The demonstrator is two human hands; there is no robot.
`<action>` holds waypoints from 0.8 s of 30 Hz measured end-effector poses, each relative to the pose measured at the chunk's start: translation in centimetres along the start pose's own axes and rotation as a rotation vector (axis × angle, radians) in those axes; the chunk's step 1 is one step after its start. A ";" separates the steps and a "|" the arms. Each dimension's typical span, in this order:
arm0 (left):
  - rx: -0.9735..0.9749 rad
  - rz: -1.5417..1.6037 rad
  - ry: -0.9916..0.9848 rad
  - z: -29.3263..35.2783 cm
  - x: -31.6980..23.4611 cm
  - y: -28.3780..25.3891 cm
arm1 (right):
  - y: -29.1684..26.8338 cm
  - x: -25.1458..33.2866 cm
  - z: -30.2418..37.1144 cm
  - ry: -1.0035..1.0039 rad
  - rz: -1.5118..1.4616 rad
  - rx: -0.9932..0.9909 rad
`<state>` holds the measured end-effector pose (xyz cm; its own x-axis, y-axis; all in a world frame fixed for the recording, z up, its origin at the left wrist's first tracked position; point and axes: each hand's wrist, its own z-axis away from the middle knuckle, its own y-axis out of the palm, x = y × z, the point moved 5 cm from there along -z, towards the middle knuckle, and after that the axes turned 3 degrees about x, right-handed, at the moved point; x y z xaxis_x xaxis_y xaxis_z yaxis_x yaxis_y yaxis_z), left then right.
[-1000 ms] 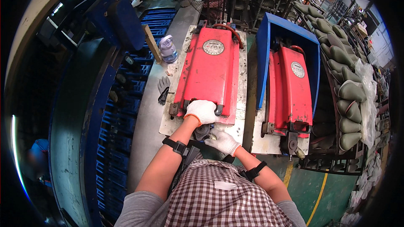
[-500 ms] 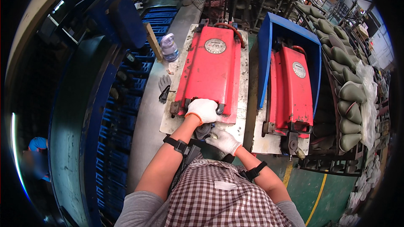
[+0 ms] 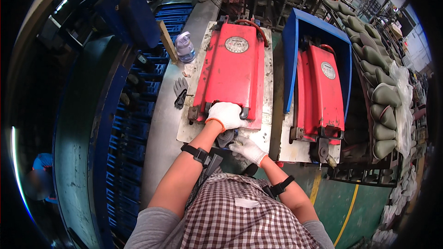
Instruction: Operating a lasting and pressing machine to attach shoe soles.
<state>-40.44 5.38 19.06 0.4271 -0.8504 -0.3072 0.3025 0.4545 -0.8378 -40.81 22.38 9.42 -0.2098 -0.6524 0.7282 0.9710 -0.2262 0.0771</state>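
My left hand (image 3: 225,115), in a white knit glove with an orange cuff, is closed round the black handle (image 3: 245,113) at the near end of a red machine cover (image 3: 234,71). The cover has a round printed plate near its far end. Lower down, my right hand (image 3: 248,150), gloved alike, has its fingers curled beside a dark round part (image 3: 225,137) at the machine's front edge. Whatever is between those fingertips is hidden. Under the cover lies a worn pale metal plate (image 3: 187,131).
To the right, a second red-covered machine (image 3: 323,92) stands under a blue hood (image 3: 290,60). Further right are racks of grey-green shoe-shaped pieces (image 3: 385,94). A plastic jug (image 3: 185,48) and a grey glove (image 3: 180,87) lie left of me, near a blue roller conveyor (image 3: 173,18).
The view has shifted slightly, so the machines sit a little higher in the picture. My left hand stays on the handle; my right hand stays low at the machine's front.
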 end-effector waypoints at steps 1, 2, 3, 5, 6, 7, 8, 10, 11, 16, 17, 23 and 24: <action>-0.003 -0.002 0.007 0.0 -0.1 0.0 | 0.1 -0.2 0.0 0.000 -0.003 -0.004; -0.001 -0.004 0.011 -0.1 -0.1 0.0 | 0.1 -0.1 -0.1 -0.050 0.047 -0.043; -0.007 -0.013 0.016 -0.1 -0.1 0.0 | 0.1 0.0 -0.1 -0.101 0.098 -0.080; -0.013 -0.024 0.022 -0.1 -0.1 0.0 | 0.2 -0.2 -0.2 -0.113 0.097 -0.083; -0.010 -0.023 0.020 -0.1 -0.2 0.0 | 0.4 0.0 -0.1 -0.124 0.098 -0.085; -0.007 -0.022 0.017 0.0 -0.1 0.0 | 1.2 -0.1 0.1 -0.123 0.096 -0.086; -0.005 -0.023 0.018 0.1 -0.1 0.0 | 2.4 -0.7 0.3 -0.050 -0.038 -0.088; -0.022 -0.019 0.033 0.2 -0.1 0.0 | 3.5 -1.3 0.5 0.025 -0.170 -0.085; -0.021 -0.019 0.031 0.2 -0.1 0.0 | 3.8 -1.4 0.2 0.018 -0.160 -0.074; -0.038 -0.019 0.048 -0.1 -0.2 0.0 | 3.6 -2.0 -0.7 -0.097 -0.022 -0.094; -0.035 -0.022 0.049 -0.2 -0.1 0.1 | 3.6 -2.2 -0.8 -0.089 0.044 -0.025; -0.051 -0.031 0.075 0.4 -0.1 -0.1 | 7.9 -3.7 -0.2 0.115 0.163 0.335; -0.049 -0.032 0.074 0.4 -0.2 -0.1 | 9.1 -3.7 -0.7 0.115 0.155 0.360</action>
<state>-40.17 5.62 19.40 0.3531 -0.8824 -0.3109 0.2725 0.4149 -0.8681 -31.29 22.22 6.98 -0.0497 -0.7404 0.6704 0.9658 0.1353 0.2210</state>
